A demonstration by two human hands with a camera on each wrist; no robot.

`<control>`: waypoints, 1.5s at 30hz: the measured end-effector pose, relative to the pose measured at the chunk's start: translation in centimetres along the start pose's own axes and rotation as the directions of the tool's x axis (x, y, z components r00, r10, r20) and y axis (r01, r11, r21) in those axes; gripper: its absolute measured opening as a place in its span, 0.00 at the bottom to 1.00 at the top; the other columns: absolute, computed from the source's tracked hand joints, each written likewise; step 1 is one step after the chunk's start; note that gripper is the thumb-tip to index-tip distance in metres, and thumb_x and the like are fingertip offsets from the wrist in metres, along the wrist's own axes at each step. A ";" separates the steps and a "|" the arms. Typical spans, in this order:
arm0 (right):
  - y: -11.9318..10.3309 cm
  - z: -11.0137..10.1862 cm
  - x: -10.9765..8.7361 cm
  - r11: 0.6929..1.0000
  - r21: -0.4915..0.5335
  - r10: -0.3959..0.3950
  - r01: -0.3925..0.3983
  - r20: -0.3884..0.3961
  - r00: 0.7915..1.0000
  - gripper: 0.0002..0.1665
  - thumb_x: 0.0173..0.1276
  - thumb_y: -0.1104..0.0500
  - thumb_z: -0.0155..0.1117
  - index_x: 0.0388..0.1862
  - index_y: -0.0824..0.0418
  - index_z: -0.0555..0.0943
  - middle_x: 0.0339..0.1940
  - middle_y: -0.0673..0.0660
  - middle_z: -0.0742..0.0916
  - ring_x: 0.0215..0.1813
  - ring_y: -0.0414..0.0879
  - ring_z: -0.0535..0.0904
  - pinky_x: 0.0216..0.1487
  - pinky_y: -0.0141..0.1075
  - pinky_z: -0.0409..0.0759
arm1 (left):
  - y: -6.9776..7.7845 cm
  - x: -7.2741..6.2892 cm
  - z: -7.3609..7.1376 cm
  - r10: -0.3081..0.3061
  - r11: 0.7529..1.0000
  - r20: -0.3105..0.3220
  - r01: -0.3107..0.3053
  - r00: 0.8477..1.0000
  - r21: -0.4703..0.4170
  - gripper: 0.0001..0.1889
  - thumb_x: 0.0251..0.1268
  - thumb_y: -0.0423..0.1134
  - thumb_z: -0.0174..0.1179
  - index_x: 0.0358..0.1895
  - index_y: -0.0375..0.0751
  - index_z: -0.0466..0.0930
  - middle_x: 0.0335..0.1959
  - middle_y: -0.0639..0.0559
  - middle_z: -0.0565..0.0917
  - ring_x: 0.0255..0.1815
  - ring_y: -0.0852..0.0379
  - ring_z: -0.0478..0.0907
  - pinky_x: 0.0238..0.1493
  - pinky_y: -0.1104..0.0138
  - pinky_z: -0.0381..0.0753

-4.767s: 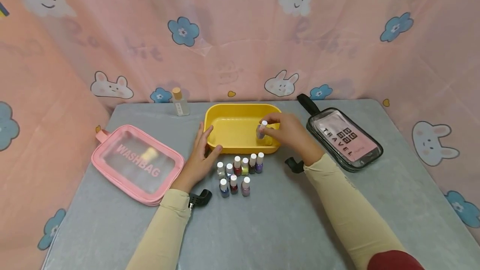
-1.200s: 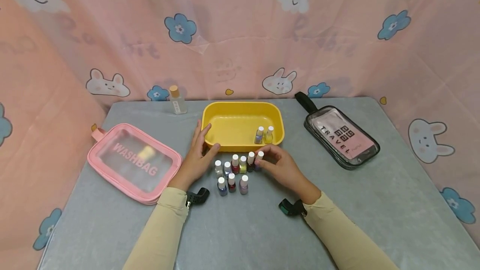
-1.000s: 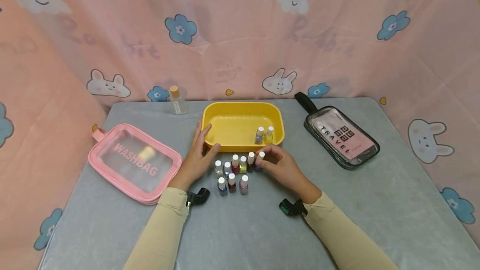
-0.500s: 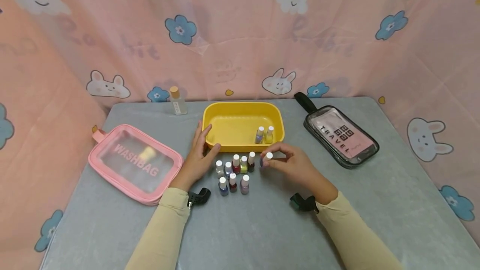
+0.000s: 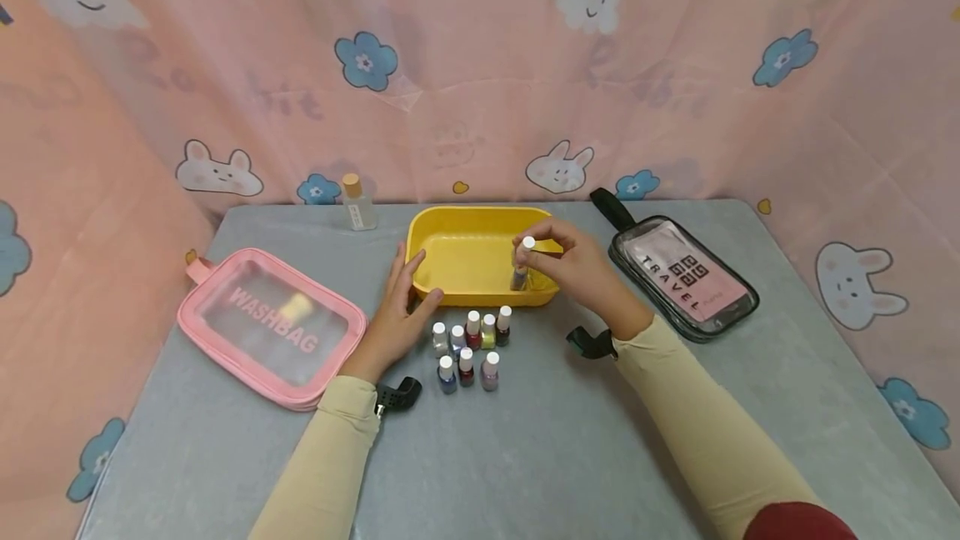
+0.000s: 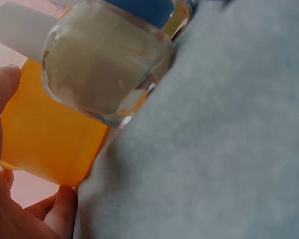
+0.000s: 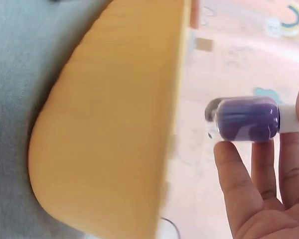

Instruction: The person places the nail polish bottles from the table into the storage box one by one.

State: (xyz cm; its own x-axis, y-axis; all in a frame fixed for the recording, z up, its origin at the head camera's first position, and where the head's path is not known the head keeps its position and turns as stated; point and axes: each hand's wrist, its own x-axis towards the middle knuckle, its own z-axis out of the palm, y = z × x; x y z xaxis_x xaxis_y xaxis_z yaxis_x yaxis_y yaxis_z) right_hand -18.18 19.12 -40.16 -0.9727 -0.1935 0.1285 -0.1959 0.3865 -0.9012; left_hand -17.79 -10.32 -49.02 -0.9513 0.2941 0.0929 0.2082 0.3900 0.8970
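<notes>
My right hand point(image 5: 581, 269) pinches a purple nail polish bottle point(image 7: 246, 119) by its white cap, above the right end of the yellow tray point(image 5: 457, 211). Below it, a lilac nail polish bottle point(image 5: 518, 280) stands in the tray; a yellow one is mostly hidden behind my fingers. My left hand point(image 5: 393, 327) rests at the tray's left front corner, fingers along the end and thumb at the front wall. Several white-capped bottles stand in two rows before the tray, among them a red one point(image 5: 473, 332), a blue one point(image 5: 447, 379) and a pale one point(image 6: 99, 59).
A pink wash bag point(image 5: 270, 327) lies on the left of the grey table point(image 5: 480, 465). To the right lies a black-edged clear travel pouch point(image 5: 686, 273). A glass bottle with a wooden-looking cap point(image 5: 360, 211) stands at the back edge, before a pink patterned curtain point(image 5: 465, 48).
My right hand has set the lilac bottle in the tray, then picked up the purple bottle from the back row's right end and lifted it over the tray. The left hand stays put.
</notes>
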 end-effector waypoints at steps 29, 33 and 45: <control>2.6 1.8 2.6 0.949 -0.291 0.155 -0.119 0.103 0.983 0.13 0.74 0.57 0.74 0.51 0.55 0.80 0.48 0.56 0.85 0.59 0.57 0.80 0.70 0.54 0.76 | 0.2 0.0 0.2 -0.003 1.000 0.010 0.003 1.000 0.008 0.39 0.83 0.52 0.56 0.88 0.52 0.49 0.89 0.54 0.30 0.88 0.46 0.33 0.82 0.44 0.47; 2.5 2.0 2.8 0.917 -0.370 0.193 -0.147 0.092 0.977 0.15 0.74 0.56 0.74 0.51 0.55 0.77 0.47 0.57 0.84 0.55 0.57 0.79 0.64 0.51 0.80 | 0.2 0.0 0.2 -0.010 1.000 0.010 0.010 1.000 0.005 0.39 0.83 0.51 0.57 0.88 0.52 0.49 0.88 0.57 0.29 0.88 0.47 0.33 0.82 0.45 0.47; 2.2 2.7 3.1 0.894 -0.413 0.218 -0.173 0.063 0.974 0.17 0.74 0.55 0.74 0.51 0.56 0.75 0.46 0.59 0.83 0.49 0.56 0.77 0.51 0.45 0.80 | 0.0 0.0 0.0 -0.022 1.000 0.004 0.022 1.000 0.003 0.39 0.83 0.50 0.57 0.88 0.53 0.50 0.88 0.57 0.30 0.88 0.47 0.33 0.82 0.45 0.48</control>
State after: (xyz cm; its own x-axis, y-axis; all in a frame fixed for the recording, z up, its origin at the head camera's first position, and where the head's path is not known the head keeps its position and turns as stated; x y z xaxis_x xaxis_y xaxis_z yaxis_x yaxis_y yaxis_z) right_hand -21.31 16.90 -42.90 -0.9821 -0.1614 -0.0974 -0.0583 0.7514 -0.6573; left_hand -17.80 -10.29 -48.98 -0.9546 0.2892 0.0718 0.1883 0.3990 0.8974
